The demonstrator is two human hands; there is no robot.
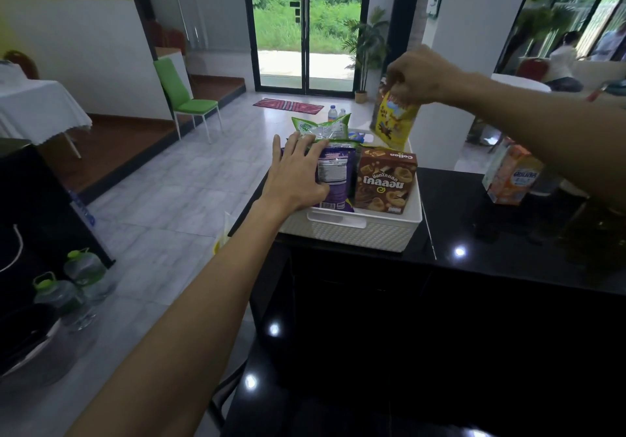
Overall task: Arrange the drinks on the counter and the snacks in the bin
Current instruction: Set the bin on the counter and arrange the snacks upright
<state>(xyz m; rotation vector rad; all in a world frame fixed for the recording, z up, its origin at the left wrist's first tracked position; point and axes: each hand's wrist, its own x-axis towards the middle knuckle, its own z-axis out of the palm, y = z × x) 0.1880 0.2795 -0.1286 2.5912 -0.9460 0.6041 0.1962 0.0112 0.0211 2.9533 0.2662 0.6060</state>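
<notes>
White woven bin (355, 233) sits on a black desk (508, 240) at centre frame. Right hand (420, 76) pinches a yellow snack bag (394, 125) above the bin's far corner; left hand (298, 172), fingers spread, presses a purple bag (335, 172) aside. Lower the yellow bag upright into that gap. A brown box (386, 182) reads "Collon". An orange drink carton (511, 179) stands at right.

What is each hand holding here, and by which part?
The right hand pinches the yellow snack bag by its top edge. The left hand lies flat against the purple bag, gripping nothing.
</notes>
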